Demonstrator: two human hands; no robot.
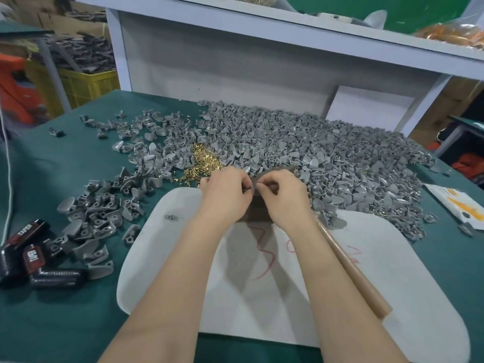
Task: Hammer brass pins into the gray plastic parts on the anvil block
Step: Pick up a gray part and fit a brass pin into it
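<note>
Both hands are held together over the anvil block (pixel 258 212), mid-scene on the white mat (pixel 366 284). Left hand (pixel 225 195) is pinched on a small gray part (pixel 247 189); right hand (pixel 284 196) fingertips are pinched at the same spot, contents too small to tell. Brass pins (pixel 203 163) are heaped just beyond, gray parts pile (pixel 327 158) far right. Hammer handle (pixel 353 271) is lying under the right forearm.

The work surface is a table covered in dark green cloth (pixel 65 163). At its far edge, a white shelf unit (pixel 262 35) is mounted on white uprights with a pale back panel. A green wall panel (pixel 424 9) is seen behind the shelf at far right. At far left, a yellow plastic crate (pixel 89 85) is stacked beside brown cardboard boxes (pixel 65 19). Lighting is even and diffuse.
</note>
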